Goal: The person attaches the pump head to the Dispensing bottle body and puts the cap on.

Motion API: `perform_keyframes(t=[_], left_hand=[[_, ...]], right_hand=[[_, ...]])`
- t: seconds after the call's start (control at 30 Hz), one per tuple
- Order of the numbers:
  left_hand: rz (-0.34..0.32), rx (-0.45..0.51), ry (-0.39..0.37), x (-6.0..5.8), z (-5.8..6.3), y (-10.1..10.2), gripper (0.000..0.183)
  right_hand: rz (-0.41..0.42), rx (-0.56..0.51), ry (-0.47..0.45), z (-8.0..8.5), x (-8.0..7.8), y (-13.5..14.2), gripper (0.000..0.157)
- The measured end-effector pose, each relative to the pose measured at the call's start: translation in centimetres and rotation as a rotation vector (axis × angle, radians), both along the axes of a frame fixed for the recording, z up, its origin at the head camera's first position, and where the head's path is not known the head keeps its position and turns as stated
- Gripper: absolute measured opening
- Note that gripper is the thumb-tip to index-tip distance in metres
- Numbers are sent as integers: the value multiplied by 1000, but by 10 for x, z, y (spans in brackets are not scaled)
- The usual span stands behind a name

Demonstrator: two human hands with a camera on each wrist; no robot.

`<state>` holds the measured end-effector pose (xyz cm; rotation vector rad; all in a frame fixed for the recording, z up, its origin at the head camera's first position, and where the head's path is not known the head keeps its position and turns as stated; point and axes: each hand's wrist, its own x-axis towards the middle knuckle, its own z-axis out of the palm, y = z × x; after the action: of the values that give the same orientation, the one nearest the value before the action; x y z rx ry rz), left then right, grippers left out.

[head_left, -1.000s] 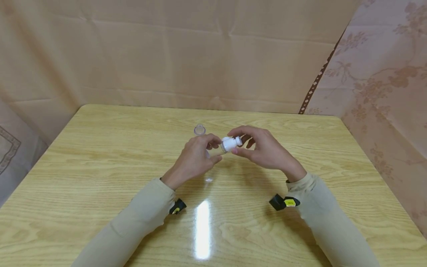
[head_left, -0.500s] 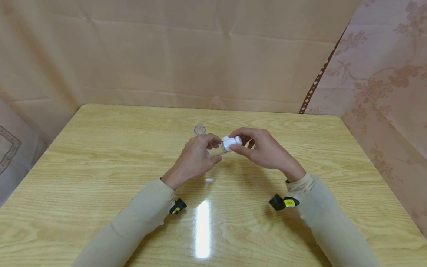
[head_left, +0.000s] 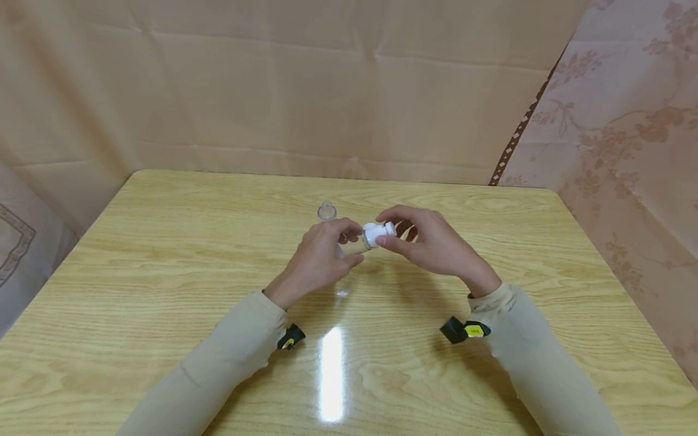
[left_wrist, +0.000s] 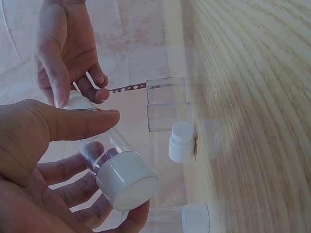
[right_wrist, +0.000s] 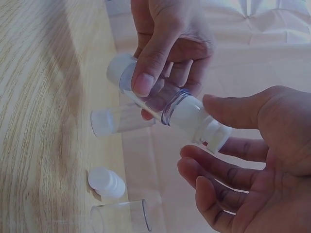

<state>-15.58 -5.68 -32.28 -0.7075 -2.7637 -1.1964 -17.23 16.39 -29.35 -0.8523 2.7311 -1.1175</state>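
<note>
Right hand [head_left: 428, 242]: since a second ago its thumb has edged up onto the white top [right_wrist: 194, 119] of the bottle [right_wrist: 172, 106]; I see no clear shift in the left hand [head_left: 322, 254]. Now thumb and forefinger pinch the top, other fingers bent, off it.
Left hand: curled round the bottle's clear body, thumb against fingers.
Bottle: between both hands, above the table [head_left: 191, 254], tilted, white top at the raised end. Can't tell how tightly the top sits.
White top: I'd keep the left grip still and work the top along the bottle's line, no sideways lean; a light pinch should do, as the smooth body might slip.
Spare tube [right_wrist: 124, 119], jar [right_wrist: 107, 182], cup [left_wrist: 167, 117]: on the table, lower than the bottle and beyond it, untouched by either hand, jar between the other two.
</note>
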Motion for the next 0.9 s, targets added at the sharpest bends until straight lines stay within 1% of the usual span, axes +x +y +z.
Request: perform_keyframes(t=[0.27,0.9], left_hand=[[1,9,-10,0,0,0,36],[10,6,-19,-1,0,1,36]], right_hand=[[13,-9,15,1,0,2,35],[2,4,-9,0,-1,0,23]])
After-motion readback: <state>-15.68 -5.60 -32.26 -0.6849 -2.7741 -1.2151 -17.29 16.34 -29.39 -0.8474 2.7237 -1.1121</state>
